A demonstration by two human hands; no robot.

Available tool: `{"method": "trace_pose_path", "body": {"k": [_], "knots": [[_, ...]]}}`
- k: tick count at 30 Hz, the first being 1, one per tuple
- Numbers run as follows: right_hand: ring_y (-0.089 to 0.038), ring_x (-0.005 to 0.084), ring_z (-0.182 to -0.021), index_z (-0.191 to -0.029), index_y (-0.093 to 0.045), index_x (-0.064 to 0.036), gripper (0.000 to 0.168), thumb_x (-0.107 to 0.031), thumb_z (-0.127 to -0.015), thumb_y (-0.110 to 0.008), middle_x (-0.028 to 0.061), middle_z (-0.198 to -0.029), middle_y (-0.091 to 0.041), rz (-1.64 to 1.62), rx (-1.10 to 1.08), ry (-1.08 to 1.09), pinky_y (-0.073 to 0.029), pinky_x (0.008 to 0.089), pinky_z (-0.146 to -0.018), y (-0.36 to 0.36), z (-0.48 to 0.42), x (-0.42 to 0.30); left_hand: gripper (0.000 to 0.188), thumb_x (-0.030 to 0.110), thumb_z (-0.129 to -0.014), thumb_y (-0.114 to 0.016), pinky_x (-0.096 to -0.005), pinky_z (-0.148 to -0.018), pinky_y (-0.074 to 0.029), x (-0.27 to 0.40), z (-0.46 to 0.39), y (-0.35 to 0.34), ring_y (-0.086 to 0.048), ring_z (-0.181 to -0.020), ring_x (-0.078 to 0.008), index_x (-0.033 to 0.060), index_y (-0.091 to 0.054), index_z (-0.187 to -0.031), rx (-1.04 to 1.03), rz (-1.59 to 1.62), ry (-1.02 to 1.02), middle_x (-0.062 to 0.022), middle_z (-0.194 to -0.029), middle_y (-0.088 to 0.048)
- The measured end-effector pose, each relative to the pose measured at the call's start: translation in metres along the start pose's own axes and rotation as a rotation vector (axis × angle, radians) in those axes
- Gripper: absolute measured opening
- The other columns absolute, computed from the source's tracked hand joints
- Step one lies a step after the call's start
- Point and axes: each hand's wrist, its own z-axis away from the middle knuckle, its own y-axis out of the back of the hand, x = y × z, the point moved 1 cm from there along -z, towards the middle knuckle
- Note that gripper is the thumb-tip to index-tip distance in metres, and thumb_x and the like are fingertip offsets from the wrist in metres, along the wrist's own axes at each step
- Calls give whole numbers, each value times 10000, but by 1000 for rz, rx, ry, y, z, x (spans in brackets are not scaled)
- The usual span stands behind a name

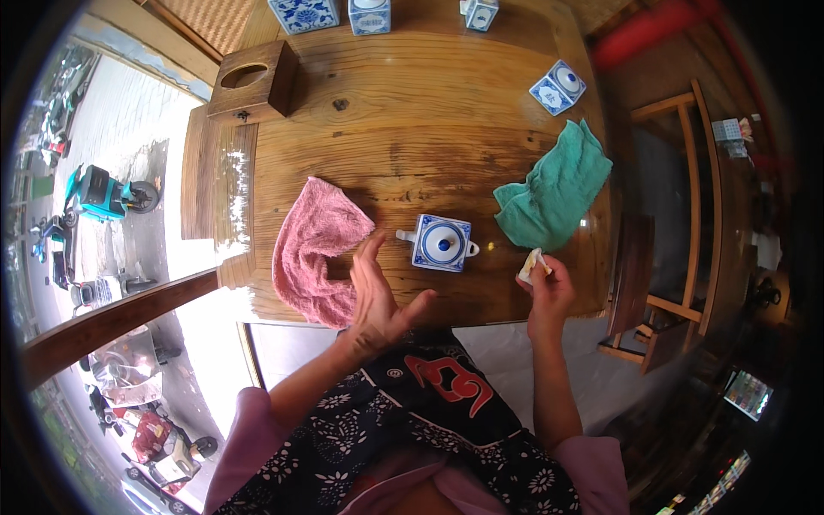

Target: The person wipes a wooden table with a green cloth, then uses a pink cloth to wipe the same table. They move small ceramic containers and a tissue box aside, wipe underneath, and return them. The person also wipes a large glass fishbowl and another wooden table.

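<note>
A small square blue-and-white porcelain teapot stands upright on the wooden table, lid on, spout to the left. My left hand is raised with fingers apart and holds nothing. It overlaps the right edge of a crumpled pink cloth; I cannot tell whether it touches it. Between the fingers of my right hand is a crumpled, yellow-stained white tissue. Just beyond that hand, a folded green cloth lies near the table's right side.
A wooden tissue box sits at the far left. Porcelain containers stand along the far side: a patterned one, a lidded jar and a small pot. Another lidded jar is at right. A wooden chair stands beyond the right edge.
</note>
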Motion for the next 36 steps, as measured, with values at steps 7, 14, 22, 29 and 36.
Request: {"method": "trace_pose_path", "body": {"k": [7, 14, 22, 29, 36], "knots": [[-589, 109, -801, -922, -662, 35, 96, 37, -826, -656, 62, -874, -610, 310, -219, 384, -466, 217, -689, -35, -2, -24, 796, 296, -688, -741, -480, -1068, -248, 32, -70, 22, -273, -1343, -380, 82, -394, -1371, -295, -120, -377, -192, -1434, -318], [-578, 248, -695, -885, -662, -7, 115, 30, -776, -662, 99, -798, -581, 579, -277, 839, -465, 329, -587, -94, -14, -49, 395, 217, -803, -630, -422, -999, -333, 3, -77, -9, -444, -1159, -359, 92, -576, -1174, -190, 124, -268, -151, -1228, -520], [-549, 281, -686, -850, -634, -45, 118, 24, -755, -641, 97, -757, -535, 728, -230, 800, -450, 373, -595, -83, 35, -32, 324, 176, -790, -614, -413, -924, -372, 24, -72, -7, -472, -1001, -355, 68, -597, -1096, -134, 105, -120, -154, -1049, -560], [-553, 271, -705, -893, -617, -54, 159, 8, -750, -650, 79, -750, -518, 746, -117, 801, -454, 369, -595, -98, 12, -31, 333, 164, -775, -608, -409, -931, -366, 18, -76, -8, -464, -1001, -357, 66, -596, -1093, -168, 122, -137, -156, -1050, -554], [-541, 288, -710, -852, -629, -36, 161, 57, -721, -612, 87, -753, -517, 707, -143, 796, -450, 382, -606, -96, 15, -33, 328, 173, -782, -617, -452, -1021, -291, 18, -77, -6, -473, -1016, -373, 62, -588, -1090, -181, 157, -137, -168, -1031, -555]]}}
